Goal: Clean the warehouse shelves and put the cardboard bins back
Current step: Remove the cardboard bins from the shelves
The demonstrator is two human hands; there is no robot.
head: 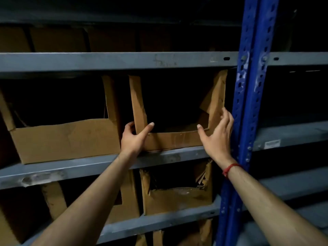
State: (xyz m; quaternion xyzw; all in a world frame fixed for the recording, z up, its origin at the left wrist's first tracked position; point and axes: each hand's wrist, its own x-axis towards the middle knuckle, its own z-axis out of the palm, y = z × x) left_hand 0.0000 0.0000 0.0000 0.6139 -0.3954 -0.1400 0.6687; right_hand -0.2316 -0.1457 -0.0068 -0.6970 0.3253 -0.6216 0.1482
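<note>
Fingers of left hand clamp torn brown cardboard bin, centre frame; right hand splayed flat.
Probably best pushed evenly, square to grey metal shelf.

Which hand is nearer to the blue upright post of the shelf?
Right. The right hand is at the cardboard bin's right wall, just beside the blue post; the left hand holds the bin's left front corner, farther from it.

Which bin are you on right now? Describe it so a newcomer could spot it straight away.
Start at the blue upright post and look left along the middle grey shelf. The cardboard bin nearest the post is the one. It is narrower than the wide bin on its left, and its right wall has a piece folded inward.
</note>
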